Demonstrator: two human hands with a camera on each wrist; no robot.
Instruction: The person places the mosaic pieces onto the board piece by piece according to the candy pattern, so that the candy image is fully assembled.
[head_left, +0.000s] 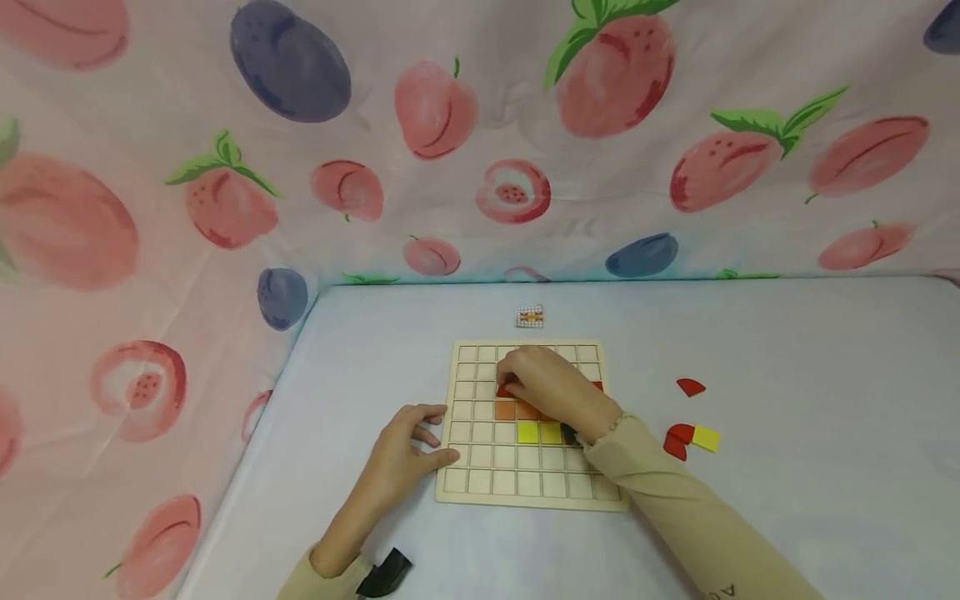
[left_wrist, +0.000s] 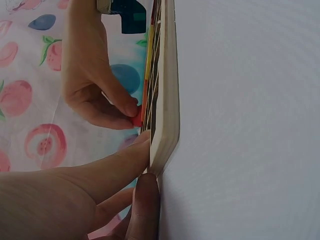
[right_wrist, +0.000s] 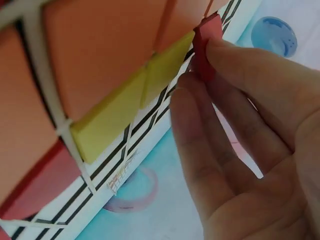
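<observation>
My right hand (head_left: 543,385) is over the upper middle of a pale wooden grid board (head_left: 480,481). Its thumb and fingers pinch a red wedge-shaped tile (right_wrist: 206,42), held on edge at the grid in the right wrist view. Orange tiles (head_left: 505,410) and yellow tiles (head_left: 528,432) sit in cells just below that hand, partly covered by it. Another red tile (head_left: 597,386) shows in the grid right of the hand. My left hand (head_left: 399,458) rests at the board's left edge, thumb and fingers spread against the rim.
Right of the board lie a lone red wedge tile (head_left: 691,387) and two more red wedges (head_left: 675,447) beside a yellow square (head_left: 706,438). A small pattern card (head_left: 529,316) lies behind the board. Fruit-print cloth (head_left: 465,125) hangs at the back and left of the white table (head_left: 810,400).
</observation>
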